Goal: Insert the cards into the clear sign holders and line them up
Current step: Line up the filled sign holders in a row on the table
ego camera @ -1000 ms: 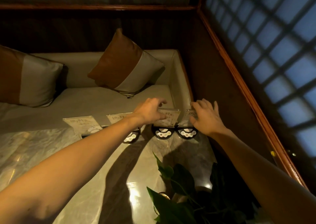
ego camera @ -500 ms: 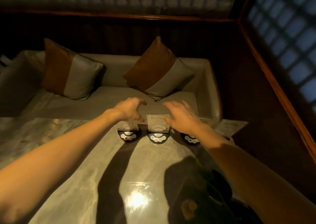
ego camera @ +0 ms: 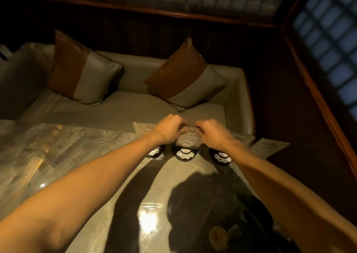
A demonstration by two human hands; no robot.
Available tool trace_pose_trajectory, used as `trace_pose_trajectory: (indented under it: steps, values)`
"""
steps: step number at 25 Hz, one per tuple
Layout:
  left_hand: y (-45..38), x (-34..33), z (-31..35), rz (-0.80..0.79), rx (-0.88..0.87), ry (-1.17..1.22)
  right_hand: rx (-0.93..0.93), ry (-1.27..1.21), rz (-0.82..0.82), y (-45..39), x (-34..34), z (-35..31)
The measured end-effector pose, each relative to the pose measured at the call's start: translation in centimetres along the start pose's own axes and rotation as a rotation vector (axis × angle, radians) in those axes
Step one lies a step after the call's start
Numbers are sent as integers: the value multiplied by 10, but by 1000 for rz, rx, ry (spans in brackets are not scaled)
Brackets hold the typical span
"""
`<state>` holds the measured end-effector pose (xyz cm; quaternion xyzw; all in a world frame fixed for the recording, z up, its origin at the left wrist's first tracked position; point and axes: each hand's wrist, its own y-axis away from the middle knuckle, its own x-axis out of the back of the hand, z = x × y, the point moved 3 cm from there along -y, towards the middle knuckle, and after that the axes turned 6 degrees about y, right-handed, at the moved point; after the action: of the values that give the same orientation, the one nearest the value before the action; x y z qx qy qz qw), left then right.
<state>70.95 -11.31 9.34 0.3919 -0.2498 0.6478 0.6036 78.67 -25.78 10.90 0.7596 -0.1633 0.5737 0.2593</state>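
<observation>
Three clear sign holders on round black bases stand in a row at the far edge of the marble table (ego camera: pixel 77 156). The middle holder (ego camera: pixel 188 140) carries a pale card with handwriting. My left hand (ego camera: pixel 170 129) pinches its top left corner and my right hand (ego camera: pixel 210 135) pinches its top right corner. The left holder (ego camera: pixel 143 128) peeks out behind my left wrist, its base (ego camera: pixel 154 152) partly hidden. My right wrist covers the right holder above its base (ego camera: pixel 221 157). A further card (ego camera: pixel 268 146) lies tilted at the table's far right corner.
A beige sofa (ego camera: pixel 125 108) with two brown and grey cushions (ego camera: pixel 81 75) sits just behind the table. A dark potted plant (ego camera: pixel 231 223) occupies the near right of the table. Dark wood panelling and a lattice window (ego camera: pixel 328 40) close off the right side.
Both hands have come together onto the top corners of the middle holder; before, my right hand hovered open beside it. My view has tilted slightly.
</observation>
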Motion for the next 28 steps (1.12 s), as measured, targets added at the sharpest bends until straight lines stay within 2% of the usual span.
trace_pose_trajectory:
  steps: [16,28]
  values:
    - [-21,-20,27,27,-66,89,-70,-47,-38,15,8,42]
    - [-15,-24,14,43,-17,133,-40,-65,-16,8,0,39]
